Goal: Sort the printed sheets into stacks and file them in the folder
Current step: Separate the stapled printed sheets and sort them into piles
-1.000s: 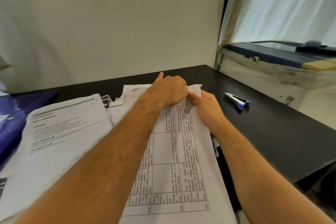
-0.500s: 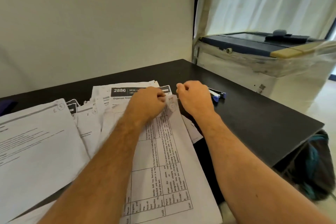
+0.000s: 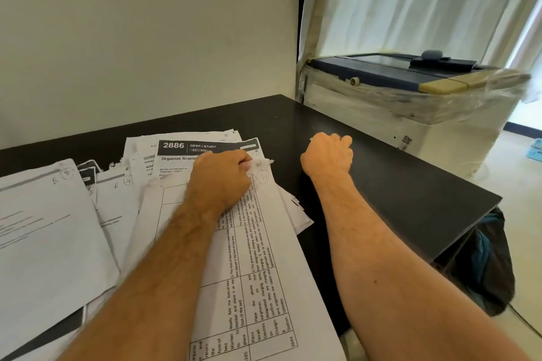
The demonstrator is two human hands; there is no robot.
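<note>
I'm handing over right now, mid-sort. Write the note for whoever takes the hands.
Left hand: grips the top corner of the table sheet.
Right hand: curled over the bare desk, contents hidden.
Sheets: loose overlapping piles, the 2886 sheet under the table sheet.
Done: nothing filed in view.
Left: stack, find the folder (out of view), file.

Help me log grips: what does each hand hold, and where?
Left hand pinches the table-printed sheet at its far corner; right hand is curled, contents hidden.
</note>
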